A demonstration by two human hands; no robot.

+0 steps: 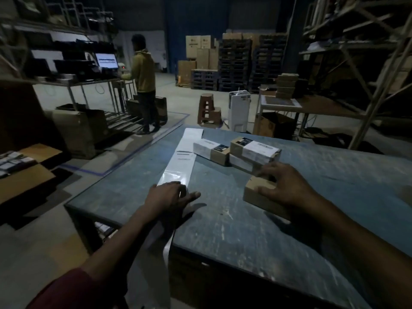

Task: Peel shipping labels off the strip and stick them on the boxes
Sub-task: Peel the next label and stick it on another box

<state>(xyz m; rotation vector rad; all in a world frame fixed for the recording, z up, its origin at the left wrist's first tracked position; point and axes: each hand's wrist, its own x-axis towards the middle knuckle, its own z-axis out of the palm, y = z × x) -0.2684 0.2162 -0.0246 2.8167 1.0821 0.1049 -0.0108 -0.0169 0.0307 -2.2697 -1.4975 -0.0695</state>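
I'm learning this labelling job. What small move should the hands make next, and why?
Probably lift the next label's edge with the left hand, which rests flat on the strip. The right hand already grips a bare box.

a person in a yellow hoodie (143, 70) stands by a lit monitor (107, 60); brown stool (207, 110) behind.

The left hand (166, 196) lies flat on the label strip (178, 162), fingers (191, 195) spread on the desk (223, 219). The right hand (283, 186) grips a plain box (256, 192). Just beyond its fingers (267, 169) sit labelled boxes (254, 152).
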